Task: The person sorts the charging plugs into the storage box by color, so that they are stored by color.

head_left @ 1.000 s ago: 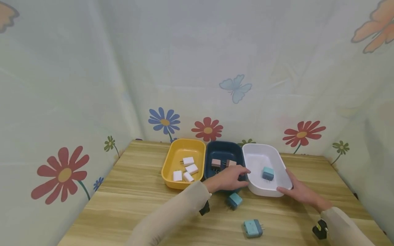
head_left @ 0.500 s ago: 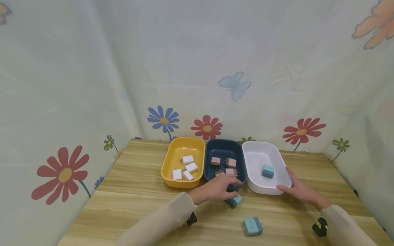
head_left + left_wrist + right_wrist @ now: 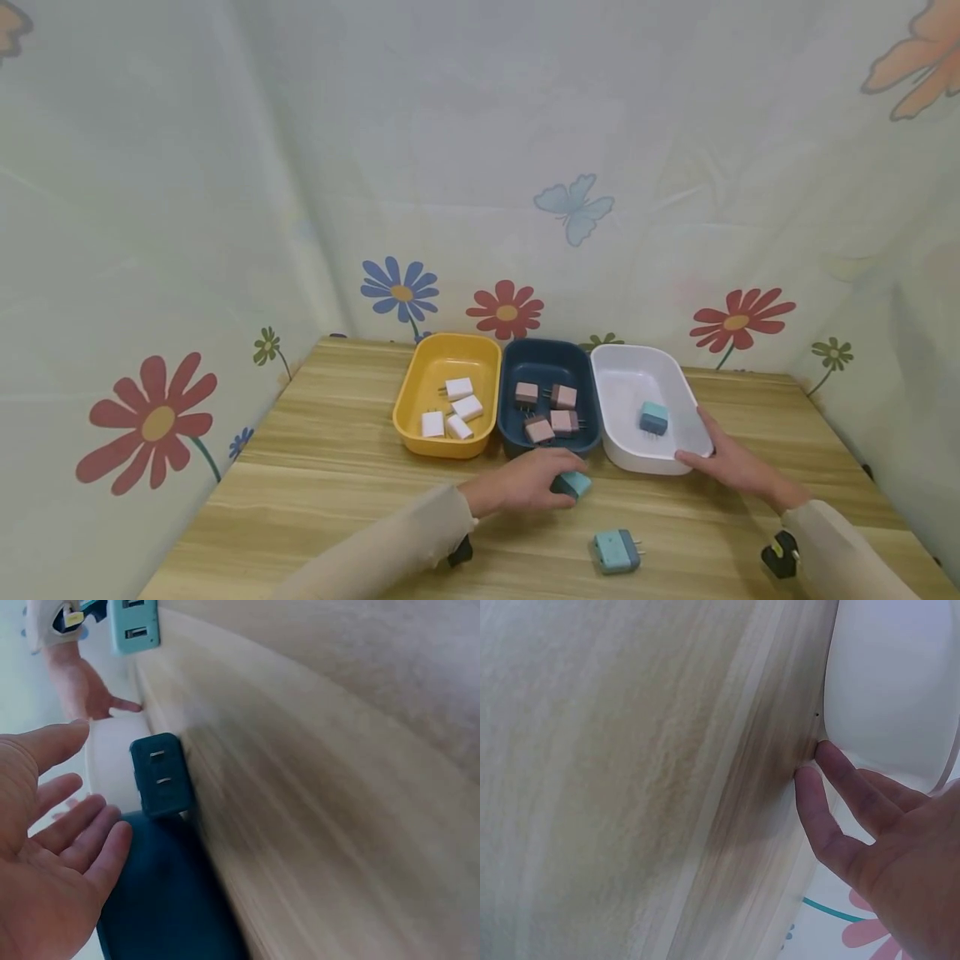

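My left hand (image 3: 528,482) reaches over a teal plug charger (image 3: 575,483) on the table in front of the navy tray. In the left wrist view its thumb and fingers (image 3: 109,855) are spread, with a gap between them and the charger's dark pronged face (image 3: 161,776). My right hand (image 3: 731,462) holds the front right corner of the white tray (image 3: 678,392), thumb at the front rim and fingers along the outer side. Inside that tray lies one teal charger (image 3: 653,418). Another teal charger (image 3: 617,551) lies nearer me, prongs pointing right.
The navy tray (image 3: 543,352) holds several pinkish-brown chargers (image 3: 564,422). Left of it, the yellow tray (image 3: 408,408) contains several white chargers (image 3: 459,389). All three trays stand side by side at the back of the wooden table (image 3: 300,467), before a flowered cloth (image 3: 465,167).
My left hand has moved back toward me and slightly left, from over the navy tray's front right edge down to the teal charger. The right hand has stayed at the white tray.
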Available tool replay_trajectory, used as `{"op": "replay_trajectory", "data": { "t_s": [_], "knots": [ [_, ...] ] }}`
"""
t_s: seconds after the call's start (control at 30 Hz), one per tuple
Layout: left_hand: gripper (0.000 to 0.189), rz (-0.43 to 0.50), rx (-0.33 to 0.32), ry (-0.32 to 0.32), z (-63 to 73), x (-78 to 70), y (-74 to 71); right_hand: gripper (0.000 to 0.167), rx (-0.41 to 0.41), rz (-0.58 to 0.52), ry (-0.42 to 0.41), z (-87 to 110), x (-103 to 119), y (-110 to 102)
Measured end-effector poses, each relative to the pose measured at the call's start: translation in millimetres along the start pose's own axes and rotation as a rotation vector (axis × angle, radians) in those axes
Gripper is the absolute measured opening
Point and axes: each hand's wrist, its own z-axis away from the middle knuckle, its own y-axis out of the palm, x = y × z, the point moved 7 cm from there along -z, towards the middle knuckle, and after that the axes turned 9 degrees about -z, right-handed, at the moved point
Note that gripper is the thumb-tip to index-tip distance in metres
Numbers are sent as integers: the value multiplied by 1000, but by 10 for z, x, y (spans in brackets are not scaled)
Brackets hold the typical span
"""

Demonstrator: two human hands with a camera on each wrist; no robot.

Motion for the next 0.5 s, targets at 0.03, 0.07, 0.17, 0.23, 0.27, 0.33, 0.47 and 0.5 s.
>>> {"op": "replay_trajectory", "data": {
  "t_s": [0.03, 0.07, 0.17, 0.23, 0.27, 0.33, 0.47, 0.5],
  "knots": [
    [44, -1, 6, -3, 3, 1, 15, 101, 1, 3, 2, -1, -5, 2],
    [44, 0, 11, -6, 5, 2, 27, 101, 1, 5, 2, -3, -11, 2],
    [44, -9, 21, -14, 3, 4, 53, 101, -2, 7, 1, -6, -22, 5],
    [44, -14, 25, -18, -1, 6, 65, 102, -5, 8, -4, -9, -26, 6],
    [44, -19, 28, -22, -1, 7, 71, 102, -7, 7, -4, -10, -30, 6],
    [45, -23, 36, -32, 1, 14, 89, 102, -6, 6, -7, -12, -33, 5],
    [45, -40, 52, -59, 12, 39, 133, 101, -2, 12, 1, -14, -37, 5],
    [45, -45, 55, -64, 13, 46, 145, 101, -1, 14, 2, -14, -37, 6]
  ]
}}
